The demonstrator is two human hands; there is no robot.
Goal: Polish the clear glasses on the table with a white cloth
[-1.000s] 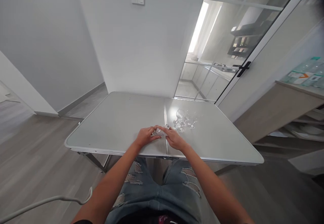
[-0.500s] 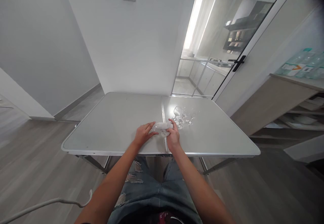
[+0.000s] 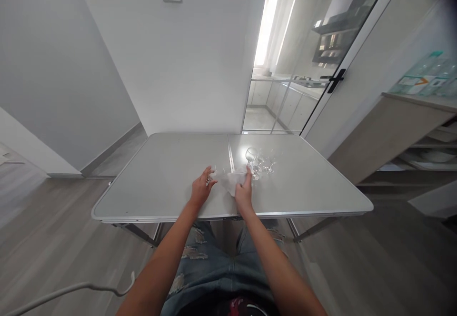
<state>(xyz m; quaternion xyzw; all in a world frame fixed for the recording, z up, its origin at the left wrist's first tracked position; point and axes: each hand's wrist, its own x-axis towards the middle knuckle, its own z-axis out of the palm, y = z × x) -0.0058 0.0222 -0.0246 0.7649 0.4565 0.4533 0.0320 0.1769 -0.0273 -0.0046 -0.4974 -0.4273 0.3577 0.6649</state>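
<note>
My left hand (image 3: 202, 188) is closed around part of a clear glass (image 3: 219, 171), probably a wine glass, held on its side just above the table; its outline is faint. In my right hand (image 3: 244, 195) is a thin white cloth (image 3: 233, 182), or perhaps a tissue, which hangs loosely toward the left. The cloth lies close to the glass; whether they touch I cannot tell. Just beyond my right hand, several clear stemmed glasses stand or lie grouped, among them a wine glass (image 3: 251, 154) with a round bowl.
Both hands are over a light grey folding table (image 3: 160, 173) with a metal rim and centre seam. Behind it rises a white wall (image 3: 193, 68), with a glazed door (image 3: 285, 59) to its right. A wooden shelf (image 3: 385, 135) with plastic bottles (image 3: 421, 75) stands farther right.
My hands have drawn slightly apart. The cloth, earlier bunched around the glass between both hands, now hangs spread from my right hand, while the glass is more exposed by my left.
</note>
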